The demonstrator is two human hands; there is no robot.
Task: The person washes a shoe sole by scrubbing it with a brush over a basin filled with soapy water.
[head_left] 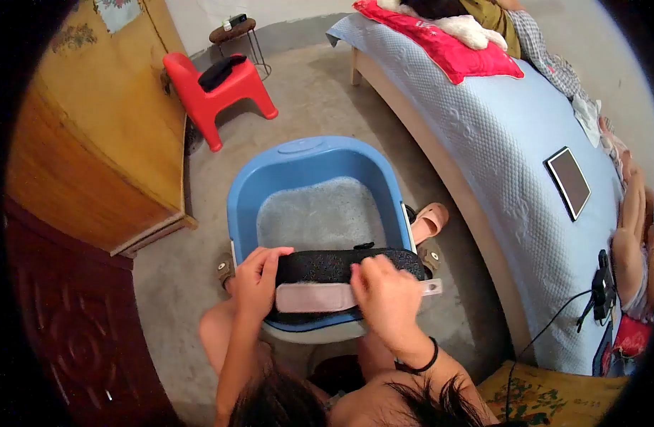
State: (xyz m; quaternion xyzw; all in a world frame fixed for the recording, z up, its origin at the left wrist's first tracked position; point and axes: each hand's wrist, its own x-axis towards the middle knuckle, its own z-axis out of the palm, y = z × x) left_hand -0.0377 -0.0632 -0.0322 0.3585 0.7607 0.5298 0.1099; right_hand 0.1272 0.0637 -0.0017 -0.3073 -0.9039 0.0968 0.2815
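Observation:
Across the near part of a blue tub (243, 186) lies a long black piece with a speckled, fabric-like surface (316, 265); its exact kind I cannot make out. My left hand (258, 279) grips its left end, fingers bent over the top edge. My right hand (388, 299) is closed around a pale pink scrub brush (312, 298), whose wide flat back points left and whose holed handle end sticks out right. The brush lies against the black piece, its bristles hidden. Cloudy, foamy water (320, 213) fills the tub's bottom.
A bed (476, 142) runs along the right, with a tablet (569, 183) and another person's legs (631, 220) on it. Left stand a wooden cabinet (120, 121) and a red chair (231, 89). A pink slipper (430, 222) sits beside the tub. A black cord (547, 322) hangs off the bed.

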